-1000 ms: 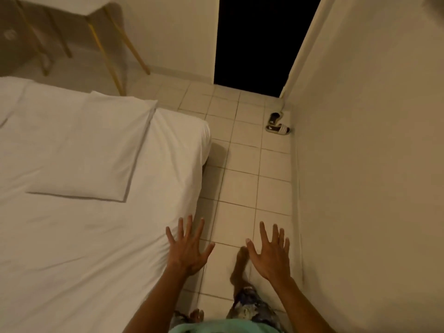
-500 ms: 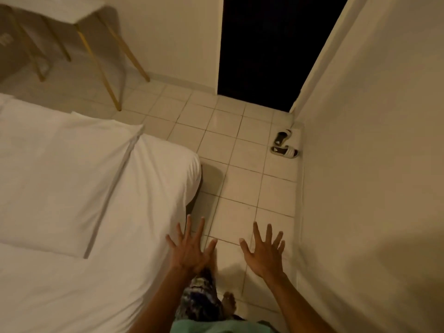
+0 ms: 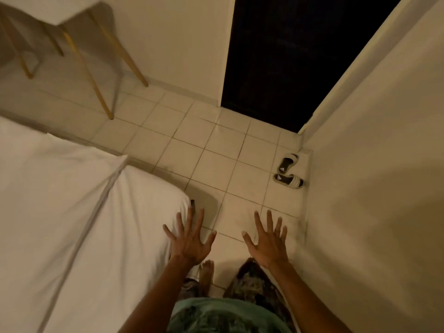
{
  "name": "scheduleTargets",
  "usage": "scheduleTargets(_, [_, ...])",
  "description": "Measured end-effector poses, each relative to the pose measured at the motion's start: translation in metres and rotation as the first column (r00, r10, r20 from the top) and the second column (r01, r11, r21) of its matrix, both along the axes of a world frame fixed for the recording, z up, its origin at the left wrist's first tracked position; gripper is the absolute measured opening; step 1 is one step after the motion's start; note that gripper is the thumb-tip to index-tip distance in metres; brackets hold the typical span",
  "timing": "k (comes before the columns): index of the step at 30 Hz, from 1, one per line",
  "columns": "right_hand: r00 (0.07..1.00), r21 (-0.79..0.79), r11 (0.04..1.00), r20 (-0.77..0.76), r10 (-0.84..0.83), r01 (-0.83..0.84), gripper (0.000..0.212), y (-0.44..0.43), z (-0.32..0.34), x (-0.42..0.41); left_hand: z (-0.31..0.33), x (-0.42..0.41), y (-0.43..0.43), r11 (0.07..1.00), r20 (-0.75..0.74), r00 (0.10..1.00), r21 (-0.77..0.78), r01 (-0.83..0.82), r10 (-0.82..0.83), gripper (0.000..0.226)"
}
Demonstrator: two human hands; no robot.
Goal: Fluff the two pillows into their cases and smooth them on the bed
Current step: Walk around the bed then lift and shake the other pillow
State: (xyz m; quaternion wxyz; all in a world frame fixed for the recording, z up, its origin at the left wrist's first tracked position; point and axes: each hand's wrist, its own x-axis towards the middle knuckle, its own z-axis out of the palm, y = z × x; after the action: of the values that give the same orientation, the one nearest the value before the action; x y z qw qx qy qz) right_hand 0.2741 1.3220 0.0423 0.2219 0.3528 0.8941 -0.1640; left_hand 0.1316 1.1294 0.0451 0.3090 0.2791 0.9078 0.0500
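Both hands are held out flat with fingers spread wide, gripping nothing. The left hand (image 3: pixel 189 239) hangs over the corner of the bed (image 3: pixel 134 236), its fingertips (image 3: pixel 191 210) at the mattress edge; whether they touch the sheet is hard to tell. The right hand (image 3: pixel 268 239) floats above the tiled floor (image 3: pixel 216 152), near the wall. A white cased pillow (image 3: pixel 48 188) lies flat on the bed, well apart from the left hand's fingers. A pair of slippers (image 3: pixel 288 173) sits in the far corner by a dark doorway (image 3: pixel 288 56)
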Motion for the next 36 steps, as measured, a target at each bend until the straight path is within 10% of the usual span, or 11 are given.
scheduleTargets(12, [0.982,-0.033,0.982,-0.003,0.186,-0.186,0.11,0.179,-0.023,-0.18,-0.012,-0.14,0.155,0.986,0.024,0.986,-0.016,-0.166,0.166,0.091])
scheduleTargets(19, [0.92,-0.041,0.92,0.023,0.39,-0.389,0.085,0.267,-0.016,-0.289,-0.009,-0.204,0.224,0.961,0.036,0.961,-0.001,-0.276,0.275,0.086])
scheduleTargets(36, [0.75,-0.038,0.749,-0.066,0.658,-0.661,0.085,0.278,-0.001,-0.665,-0.01,-0.487,0.23,0.794,-0.024,0.794,-0.001,-0.608,0.608,0.085])
